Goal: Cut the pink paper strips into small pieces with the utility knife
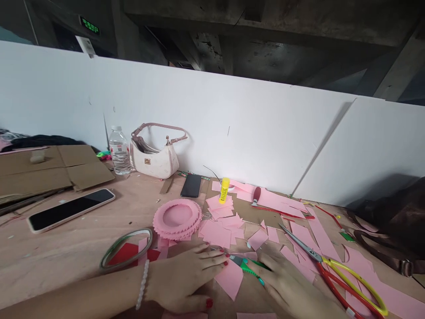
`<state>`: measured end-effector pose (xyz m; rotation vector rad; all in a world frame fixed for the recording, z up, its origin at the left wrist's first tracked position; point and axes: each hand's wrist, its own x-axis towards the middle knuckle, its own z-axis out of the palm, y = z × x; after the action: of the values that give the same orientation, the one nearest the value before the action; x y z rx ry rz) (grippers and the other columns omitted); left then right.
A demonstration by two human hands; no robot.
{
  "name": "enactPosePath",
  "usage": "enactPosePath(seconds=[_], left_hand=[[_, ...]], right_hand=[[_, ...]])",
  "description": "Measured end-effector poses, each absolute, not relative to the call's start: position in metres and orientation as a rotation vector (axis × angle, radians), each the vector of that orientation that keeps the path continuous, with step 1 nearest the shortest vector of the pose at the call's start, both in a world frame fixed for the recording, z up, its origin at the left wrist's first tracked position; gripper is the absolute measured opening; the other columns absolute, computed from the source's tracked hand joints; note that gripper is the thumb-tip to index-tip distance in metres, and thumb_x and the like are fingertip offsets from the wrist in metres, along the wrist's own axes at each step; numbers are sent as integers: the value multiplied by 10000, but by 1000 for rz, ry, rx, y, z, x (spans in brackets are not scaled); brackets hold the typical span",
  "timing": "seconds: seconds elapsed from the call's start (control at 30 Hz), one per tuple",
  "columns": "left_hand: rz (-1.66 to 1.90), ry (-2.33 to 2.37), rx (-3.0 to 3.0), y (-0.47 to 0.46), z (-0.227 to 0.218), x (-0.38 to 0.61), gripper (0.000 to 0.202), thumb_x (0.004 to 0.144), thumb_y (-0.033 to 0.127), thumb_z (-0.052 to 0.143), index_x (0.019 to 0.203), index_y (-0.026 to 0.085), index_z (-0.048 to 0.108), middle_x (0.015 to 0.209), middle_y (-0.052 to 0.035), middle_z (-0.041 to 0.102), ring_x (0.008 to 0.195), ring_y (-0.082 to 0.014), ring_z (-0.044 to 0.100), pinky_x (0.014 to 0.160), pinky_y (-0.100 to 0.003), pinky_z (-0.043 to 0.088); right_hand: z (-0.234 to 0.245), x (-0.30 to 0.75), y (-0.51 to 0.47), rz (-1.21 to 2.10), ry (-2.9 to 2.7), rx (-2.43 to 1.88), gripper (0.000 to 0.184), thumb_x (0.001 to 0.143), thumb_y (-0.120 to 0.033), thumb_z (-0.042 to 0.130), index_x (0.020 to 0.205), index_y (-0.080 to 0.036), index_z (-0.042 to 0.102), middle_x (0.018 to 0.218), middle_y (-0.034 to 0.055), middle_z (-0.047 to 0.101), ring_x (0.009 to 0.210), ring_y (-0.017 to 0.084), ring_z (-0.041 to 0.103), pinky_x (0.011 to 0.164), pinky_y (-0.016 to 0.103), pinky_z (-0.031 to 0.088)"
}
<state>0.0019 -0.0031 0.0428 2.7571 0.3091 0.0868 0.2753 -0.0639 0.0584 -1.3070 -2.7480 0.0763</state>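
Right hand (287, 285): Teal-nailed fingers close around a green-handled cutting tool (249, 268), low at centre; with the handle partly covered, whether it is a knife or small scissors cannot be told.
Left hand (182, 277): Beyond a beaded bracelet (142, 283), the hand lies palm down, fingers outstretched and thumb spread away, seeming to press rather than grip; red-nailed fingertips rest beside the tool's metal end.
Pink piece (230, 281): A pointed bit of paper lies between the two hands, just below the tool.
Metal end: The step in hand looks like working the tool at the pink paper while the left hand steadies it. The next move appears to call for a firm press on the sheet, a controlled stroke and left fingertips clear of the edge.
Frilled stack (177, 216): Pink, jagged-rimmed discs sit just beyond the left hand, touched by neither hand.
Tape roll (106, 259): It lies near the left forearm, red paper (124, 254) showing inside its ring.
Big scissors (320, 259): Yellow-and-red handles rest beside the right hand, blades slightly tilted over pink scraps (299, 252).
Glue stick (224, 190): Yellow and upright, it stands beyond the hands, near a dark phone (191, 185) and a pale handbag (156, 159).
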Motion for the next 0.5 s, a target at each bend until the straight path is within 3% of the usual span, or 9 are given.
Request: enactPosePath(seconds=[0.2, 0.5], left_hand=[[138, 320, 2775, -2, 32, 1, 667, 854, 352, 442, 1407, 159, 123, 1438, -96, 168, 1313, -242, 159, 1079, -412, 137], [129, 334, 2821, -3, 32, 1, 665, 862, 344, 422, 1410, 170, 88, 1441, -87, 172, 1314, -241, 158, 1075, -403, 138]], right_hand=[[53, 275, -64, 64, -2707, -1258, 521, 839, -125, 389, 1310, -345, 357, 1091, 37, 594, 989, 224, 503, 837, 356, 416], [51, 274, -66, 16, -2765, -1335, 597, 799, -63, 399, 1331, -323, 323, 1069, 47, 574, 838, 199, 515, 762, 331, 401]])
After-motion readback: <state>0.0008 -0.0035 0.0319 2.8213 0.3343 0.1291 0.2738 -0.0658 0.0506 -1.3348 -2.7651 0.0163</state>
